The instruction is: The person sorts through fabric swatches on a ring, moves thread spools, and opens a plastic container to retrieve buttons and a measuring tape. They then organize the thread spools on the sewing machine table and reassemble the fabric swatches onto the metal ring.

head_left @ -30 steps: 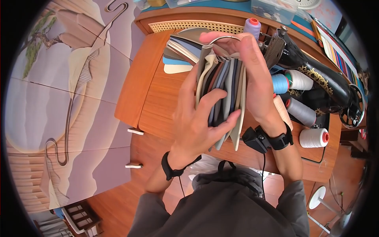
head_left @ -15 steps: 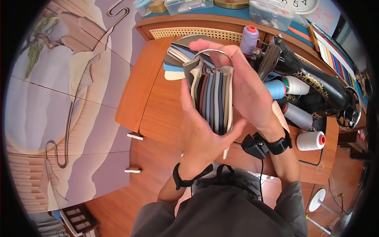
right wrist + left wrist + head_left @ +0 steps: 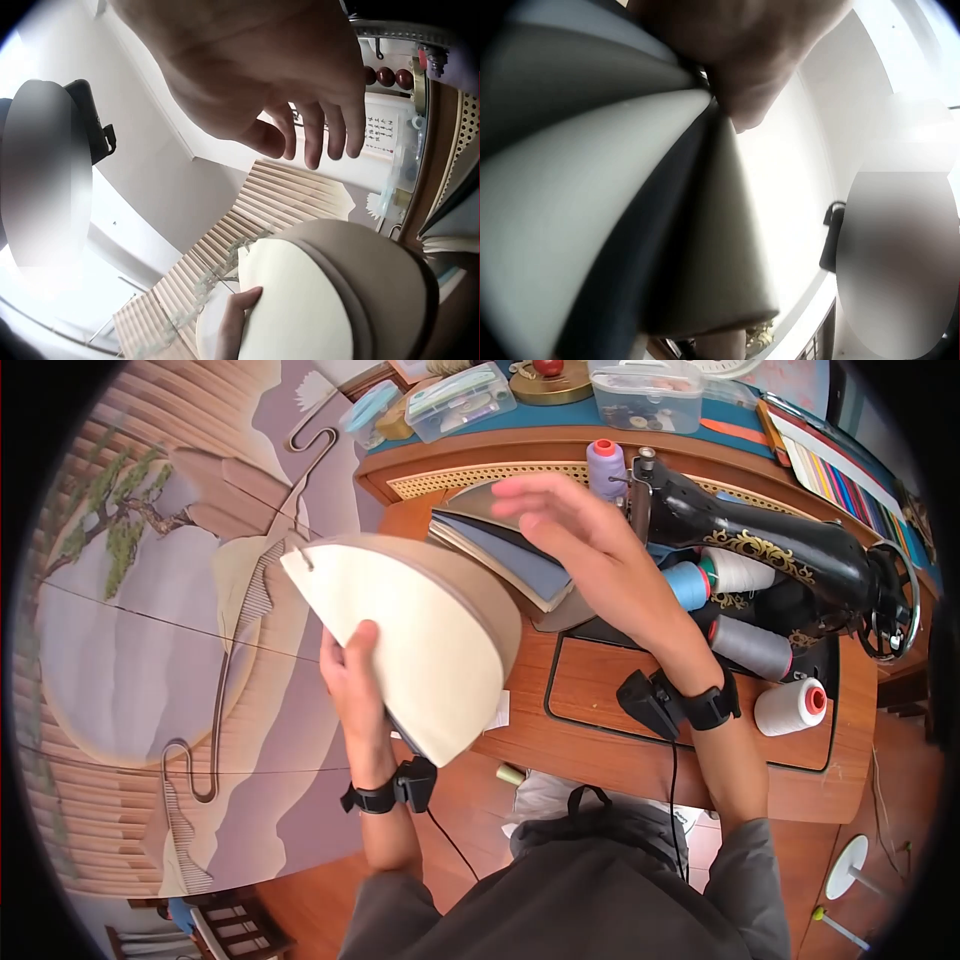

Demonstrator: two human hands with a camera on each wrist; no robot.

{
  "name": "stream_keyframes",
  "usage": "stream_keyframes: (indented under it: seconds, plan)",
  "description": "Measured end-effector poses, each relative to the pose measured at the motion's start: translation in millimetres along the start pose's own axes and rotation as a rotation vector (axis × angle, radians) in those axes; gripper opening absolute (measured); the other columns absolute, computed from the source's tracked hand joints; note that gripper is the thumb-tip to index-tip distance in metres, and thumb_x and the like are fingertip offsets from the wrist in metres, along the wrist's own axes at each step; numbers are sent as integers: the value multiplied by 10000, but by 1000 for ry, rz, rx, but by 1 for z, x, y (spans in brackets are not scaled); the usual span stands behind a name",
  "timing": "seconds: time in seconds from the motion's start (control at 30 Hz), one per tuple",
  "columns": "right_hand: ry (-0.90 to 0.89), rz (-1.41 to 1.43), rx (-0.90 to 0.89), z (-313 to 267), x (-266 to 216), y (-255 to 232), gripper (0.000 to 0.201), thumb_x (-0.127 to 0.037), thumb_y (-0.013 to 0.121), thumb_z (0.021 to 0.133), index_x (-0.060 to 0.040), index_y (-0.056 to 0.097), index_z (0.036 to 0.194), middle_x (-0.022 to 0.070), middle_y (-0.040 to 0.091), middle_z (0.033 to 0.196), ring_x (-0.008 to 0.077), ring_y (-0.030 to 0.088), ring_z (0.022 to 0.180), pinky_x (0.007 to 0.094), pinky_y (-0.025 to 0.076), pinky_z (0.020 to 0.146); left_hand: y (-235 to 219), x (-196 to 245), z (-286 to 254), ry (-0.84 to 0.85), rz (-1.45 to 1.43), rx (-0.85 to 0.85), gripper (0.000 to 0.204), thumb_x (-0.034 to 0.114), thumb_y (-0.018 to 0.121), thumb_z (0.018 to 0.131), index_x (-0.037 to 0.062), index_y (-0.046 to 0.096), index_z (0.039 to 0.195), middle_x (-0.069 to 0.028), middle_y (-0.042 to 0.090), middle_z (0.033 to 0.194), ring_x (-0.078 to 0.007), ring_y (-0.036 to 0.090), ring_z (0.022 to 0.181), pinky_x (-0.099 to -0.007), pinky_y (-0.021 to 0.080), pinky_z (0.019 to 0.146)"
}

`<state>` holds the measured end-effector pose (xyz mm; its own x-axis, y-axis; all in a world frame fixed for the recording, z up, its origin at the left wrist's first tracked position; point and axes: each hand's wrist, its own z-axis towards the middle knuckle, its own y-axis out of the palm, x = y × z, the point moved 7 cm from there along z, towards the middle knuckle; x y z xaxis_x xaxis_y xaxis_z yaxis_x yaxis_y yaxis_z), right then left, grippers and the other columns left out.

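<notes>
A thick bundle of fabric swatches (image 3: pixel 425 650) with rounded edges, a cream one on top, is held up over the left part of the table. My left hand (image 3: pixel 350 685) grips its lower left edge, the thumb lying on the cream face and the other fingers mostly hidden underneath. In the left wrist view the grey, white and dark swatches (image 3: pixel 570 187) fan out close to the camera. To the right, my right hand (image 3: pixel 590 555) is raised with nothing in it, fingers loosely extended. Behind that hand a second stack of swatches (image 3: pixel 510 550) lies on the table.
A black sewing machine (image 3: pixel 770 530) stands at the right, with several thread spools, among them a grey one (image 3: pixel 750 647) and a white one (image 3: pixel 785 707). Clear plastic boxes (image 3: pixel 460 405) line the back shelf. A painted folding screen (image 3: pixel 150 660) rises at the left.
Both hands held the bundle by its ring side, edges up. The right hand has let go; the left has moved the bundle left and turned its cream face up.
</notes>
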<state>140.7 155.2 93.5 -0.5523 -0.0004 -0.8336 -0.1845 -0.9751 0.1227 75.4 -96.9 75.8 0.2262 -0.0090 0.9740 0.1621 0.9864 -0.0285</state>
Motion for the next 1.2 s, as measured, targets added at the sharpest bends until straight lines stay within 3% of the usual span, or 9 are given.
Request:
stream_keyframes:
  seconds: [0.07, 0.23, 0.43, 0.6, 0.7, 0.9, 1.0, 1.1, 1.2]
  plan:
    - [203, -104, -54, -4, 18, -6, 358, -200, 473, 993, -9, 542, 1288, 158, 654, 1196, 234, 647, 1040, 351, 500, 887, -11, -20, 9, -105, -11, -37, 510, 290, 583, 925, -46, 501, 1301, -159, 648, 1128, -222, 672, 943, -327, 555, 796]
    - [224, -290, -3, -6, 30, -19, 357, -201, 484, 972, -12, 533, 1271, 204, 663, 1148, 313, 660, 1004, 384, 507, 840, -23, -77, 22, -521, -408, -29, 576, 418, 545, 912, -9, 535, 1297, -169, 668, 1133, -269, 680, 967, -366, 573, 830]
    - [137, -655, -104, -15, 43, -3, 554, -258, 705, 847, -20, 498, 1303, 214, 582, 1269, 408, 527, 1235, 460, 432, 1021, -66, -132, 62, -671, -346, -123, 550, 406, 573, 917, 8, 570, 1297, -160, 664, 1189, -251, 669, 1024, -341, 557, 876]
    - [52, -945, -190, -25, 76, 22, 721, -315, 794, 785, -31, 471, 1362, 226, 453, 1411, 429, 350, 1397, 506, 310, 1150, -93, -163, 79, -602, -160, -107, 597, 315, 636, 954, -16, 445, 1413, -181, 600, 1298, -235, 607, 1168, -358, 495, 991]
    - [-13, -1098, -158, -20, 81, 34, 794, -324, 819, 754, -42, 451, 1399, 254, 431, 1426, 406, 336, 1417, 529, 290, 1157, -89, -136, 75, -334, 60, -147, 656, 255, 653, 958, -26, 350, 1467, -204, 515, 1391, -257, 539, 1265, -373, 460, 1038]
    - [223, -1352, -239, 2, 120, 43, 879, -349, 829, 729, -77, 401, 1448, 280, 359, 1495, 411, 342, 1414, 529, 294, 1149, -91, -123, 60, -318, 250, -69, 688, 187, 669, 944, -15, 309, 1495, -207, 455, 1435, -276, 441, 1355, -389, 408, 1101]
    - [127, -1423, -224, 11, 120, 39, 771, -302, 796, 731, -68, 466, 1387, 266, 464, 1402, 405, 471, 1319, 550, 420, 1021, -88, -127, 62, -272, 50, -129, 684, 131, 682, 922, -13, 328, 1489, -202, 456, 1441, -278, 449, 1350, -392, 404, 1107]
    - [265, -1235, -197, 28, 102, 29, 555, -233, 637, 812, -106, 500, 1335, 260, 659, 1103, 418, 670, 971, 530, 527, 847, -82, -121, 70, -254, -79, -152, 690, 61, 679, 895, -19, 335, 1488, -201, 454, 1447, -279, 446, 1353, -394, 402, 1111]
    - [292, -1216, -149, 41, 94, 17, 514, -243, 600, 837, -114, 510, 1326, 260, 694, 941, 445, 677, 863, 525, 529, 854, -80, -126, 88, -256, -57, -218, 688, 5, 652, 883, -38, 333, 1490, -199, 448, 1447, -279, 434, 1353, -375, 376, 1126]
